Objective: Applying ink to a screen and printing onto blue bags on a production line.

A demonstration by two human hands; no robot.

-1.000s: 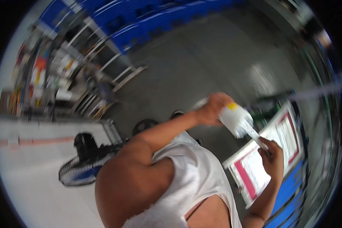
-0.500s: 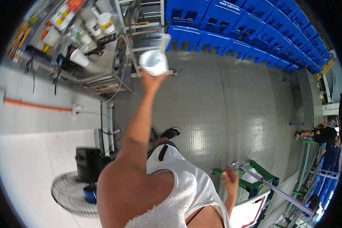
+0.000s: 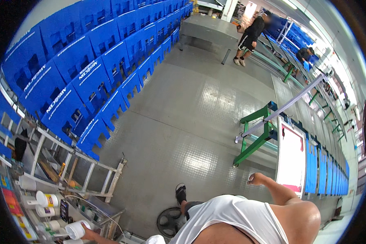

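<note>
Low at the left edge of the view, my left hand grips a white plastic tub by its side. A pale stick-like piece shows beside the tub; I cannot tell whether it belongs to it. Close around the tub are several other white tubs and bottles on a cluttered metal table. My right hand hangs out to the right, fingers loosely bent and apart, with nothing visible in it. Nearest to it is a green-legged stand beside a white framed screen.
Blue plastic sheets with cut-outs stand in rows along the left. A metal ladder lies between them and the table. A grey bench is at the back, a person beside it. Long tables run along the right.
My view has swung to the right, bringing the long tables and people into fuller view. My left hand, still on the tub, is now low at the left among the other tubs.
</note>
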